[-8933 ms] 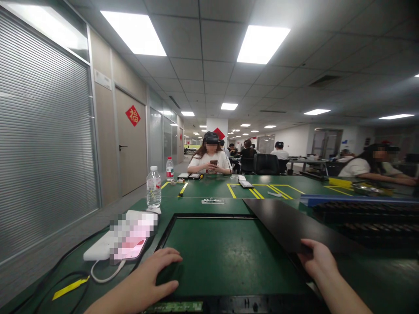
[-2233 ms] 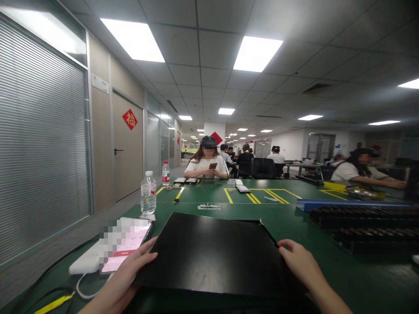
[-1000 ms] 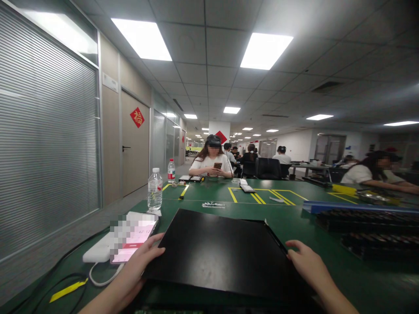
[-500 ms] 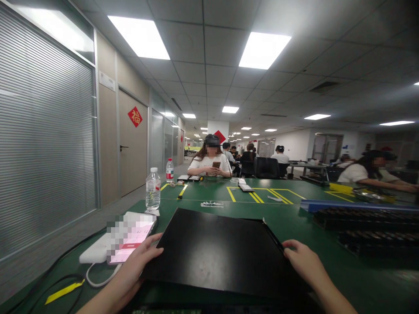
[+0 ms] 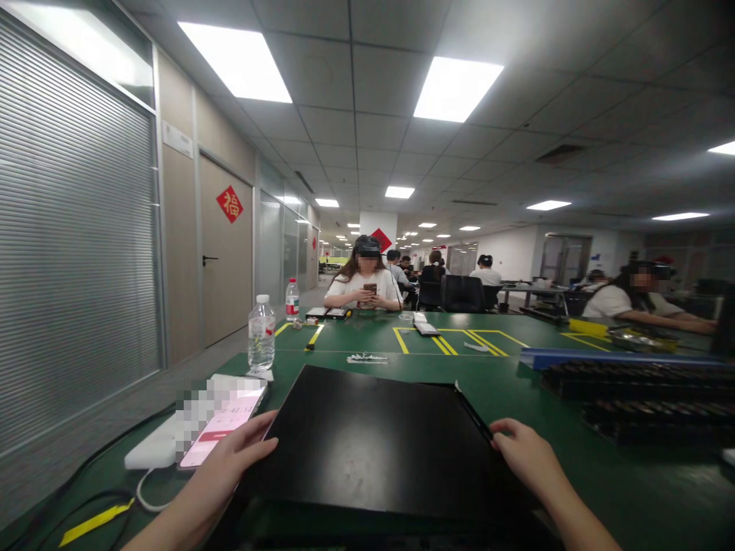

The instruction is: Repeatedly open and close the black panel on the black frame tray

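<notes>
A large flat black panel lies in front of me on the green table, over a black frame whose edge shows at its right. My left hand grips the panel's left edge, thumb on top. My right hand holds the right edge, fingers curled onto the panel's corner.
A phone rests on a white power bank with cables at my left. A water bottle stands beyond. Black trays of parts lie to the right. Other people sit at the far end and at the right.
The black panel, earlier held at the right beside an open frame, now lies over the frame with both hands on its edges. In the last second little has moved.
</notes>
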Demonstrator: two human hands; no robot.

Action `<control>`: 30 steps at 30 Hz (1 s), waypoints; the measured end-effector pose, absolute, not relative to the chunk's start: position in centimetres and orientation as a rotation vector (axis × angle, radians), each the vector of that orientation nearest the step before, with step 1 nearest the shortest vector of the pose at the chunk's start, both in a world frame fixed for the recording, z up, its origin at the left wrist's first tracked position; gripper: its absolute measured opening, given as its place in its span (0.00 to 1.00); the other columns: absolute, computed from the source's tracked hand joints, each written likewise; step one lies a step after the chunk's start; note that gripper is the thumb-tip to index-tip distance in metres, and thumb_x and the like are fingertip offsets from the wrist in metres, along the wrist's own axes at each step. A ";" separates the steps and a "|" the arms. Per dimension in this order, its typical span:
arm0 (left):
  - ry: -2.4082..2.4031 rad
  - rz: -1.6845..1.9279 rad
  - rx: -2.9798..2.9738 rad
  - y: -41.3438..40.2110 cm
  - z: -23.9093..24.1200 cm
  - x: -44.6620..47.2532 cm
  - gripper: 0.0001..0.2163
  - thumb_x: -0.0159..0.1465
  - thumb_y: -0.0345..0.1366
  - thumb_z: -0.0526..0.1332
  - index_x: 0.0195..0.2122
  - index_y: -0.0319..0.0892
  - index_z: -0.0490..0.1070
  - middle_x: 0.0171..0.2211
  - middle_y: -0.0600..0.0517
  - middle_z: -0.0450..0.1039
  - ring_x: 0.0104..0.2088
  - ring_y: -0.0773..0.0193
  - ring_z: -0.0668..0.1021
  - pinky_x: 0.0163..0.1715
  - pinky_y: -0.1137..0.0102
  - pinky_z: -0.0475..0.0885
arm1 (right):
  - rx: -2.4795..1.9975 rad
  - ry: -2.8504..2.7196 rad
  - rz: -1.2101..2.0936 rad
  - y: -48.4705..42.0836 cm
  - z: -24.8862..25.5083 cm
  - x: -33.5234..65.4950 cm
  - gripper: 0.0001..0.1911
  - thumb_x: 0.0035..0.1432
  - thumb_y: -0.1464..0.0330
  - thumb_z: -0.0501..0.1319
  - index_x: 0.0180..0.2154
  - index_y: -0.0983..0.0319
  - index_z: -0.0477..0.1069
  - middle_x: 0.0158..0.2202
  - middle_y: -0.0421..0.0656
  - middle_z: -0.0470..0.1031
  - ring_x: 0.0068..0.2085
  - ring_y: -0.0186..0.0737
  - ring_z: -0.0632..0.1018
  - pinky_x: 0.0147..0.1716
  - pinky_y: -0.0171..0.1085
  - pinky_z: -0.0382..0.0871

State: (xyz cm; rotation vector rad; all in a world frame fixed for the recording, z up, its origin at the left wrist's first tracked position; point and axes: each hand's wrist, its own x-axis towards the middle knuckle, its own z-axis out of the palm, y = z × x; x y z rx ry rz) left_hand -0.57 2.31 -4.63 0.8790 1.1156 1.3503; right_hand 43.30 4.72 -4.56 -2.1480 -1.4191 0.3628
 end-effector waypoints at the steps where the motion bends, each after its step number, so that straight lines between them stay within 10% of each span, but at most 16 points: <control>1: 1.150 1.347 0.900 2.4 -4.8 -0.7 0.23 0.44 0.34 0.68 0.43 0.43 0.72 0.46 0.46 0.74 0.46 0.52 0.75 0.44 0.64 0.70 | -2.155 -1.420 0.356 4.7 -4.6 43.3 0.16 0.43 0.66 0.52 0.35 0.58 0.72 0.32 0.43 0.77 0.36 0.43 0.76 0.32 0.35 0.64; 30: 1.575 1.161 1.445 2.8 -6.3 -1.6 0.14 0.39 0.30 0.61 0.31 0.40 0.74 0.54 0.44 0.64 0.56 0.48 0.64 0.55 0.63 0.58 | -2.133 -1.424 0.353 4.7 -4.6 43.4 0.15 0.45 0.68 0.51 0.34 0.59 0.73 0.34 0.42 0.78 0.40 0.42 0.75 0.35 0.34 0.64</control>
